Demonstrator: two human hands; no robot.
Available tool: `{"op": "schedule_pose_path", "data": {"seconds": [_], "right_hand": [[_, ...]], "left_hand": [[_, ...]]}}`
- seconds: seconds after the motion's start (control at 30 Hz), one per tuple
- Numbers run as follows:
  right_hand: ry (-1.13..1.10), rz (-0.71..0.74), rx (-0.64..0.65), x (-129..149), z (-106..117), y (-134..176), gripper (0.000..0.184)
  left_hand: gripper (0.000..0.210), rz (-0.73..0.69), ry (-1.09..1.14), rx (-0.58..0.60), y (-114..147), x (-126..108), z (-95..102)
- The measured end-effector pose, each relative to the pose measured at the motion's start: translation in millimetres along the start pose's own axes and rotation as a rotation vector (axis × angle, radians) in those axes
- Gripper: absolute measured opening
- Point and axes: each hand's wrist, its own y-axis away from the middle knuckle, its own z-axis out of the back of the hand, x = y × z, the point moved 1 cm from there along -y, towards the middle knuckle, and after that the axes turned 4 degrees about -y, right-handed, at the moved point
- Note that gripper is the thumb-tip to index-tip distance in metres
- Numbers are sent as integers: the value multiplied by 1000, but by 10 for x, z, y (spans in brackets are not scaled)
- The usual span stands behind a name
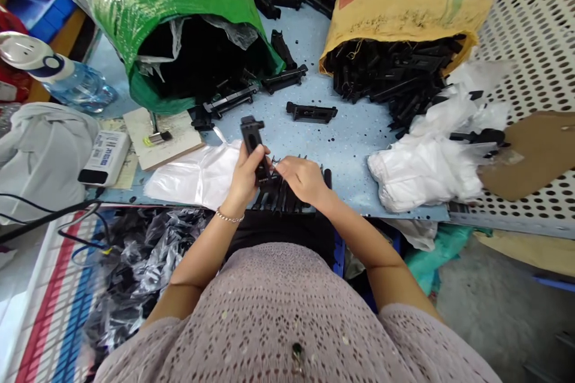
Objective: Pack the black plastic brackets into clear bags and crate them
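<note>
My left hand [247, 172] is closed around a long black plastic part [253, 139] with a slot along it, tilted upright above the table's front edge. Beside its lower end is my right hand [303, 178], fingers pinched together; whatever they hold is too small to make out. Below both hands, several similar black parts [283, 194] lie side by side at the edge. Another black part [312, 112] lies alone on the blue table [354, 137], farther off. A stack of white plastic bags [197, 176] lies left of my left hand.
A green sack [130, 6] and a yellow sack [413, 0], the latter spilling black parts, lie open toward me. A water bottle [67, 81], white box [105, 155] and board [179, 143] are at left. White bags [426, 167] are piled at right.
</note>
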Motion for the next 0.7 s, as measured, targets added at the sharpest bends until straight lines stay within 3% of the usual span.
{"op": "schedule_pose_path", "data": {"seconds": [0.1,0.17,0.23,0.33,0.4,0.57,0.63,0.7], "right_hand": [[201,40,-210,-145,89,-15,64],[282,96,-217,-281,121,-131,60],[302,84,-162,-365,123,-237,57],[249,-76,-154,-333,86,-240,61],[177,-98,-141,-227,23,-120,65],[125,226,-47,56,-300,324,56],[123,161,-34,75,-397,443,51],[130,29,-6,29,-411,535,50]], "left_hand": [[46,100,33,137,191,-70,-115],[45,218,102,269,321,-83,-190],[44,300,157,330,398,-76,-245],[42,309,172,267,386,-30,-253],[42,298,171,201,329,12,-212],[46,304,150,141,221,84,-143],[50,269,80,136,195,107,-124],[55,143,-69,98,151,134,-34]]}}
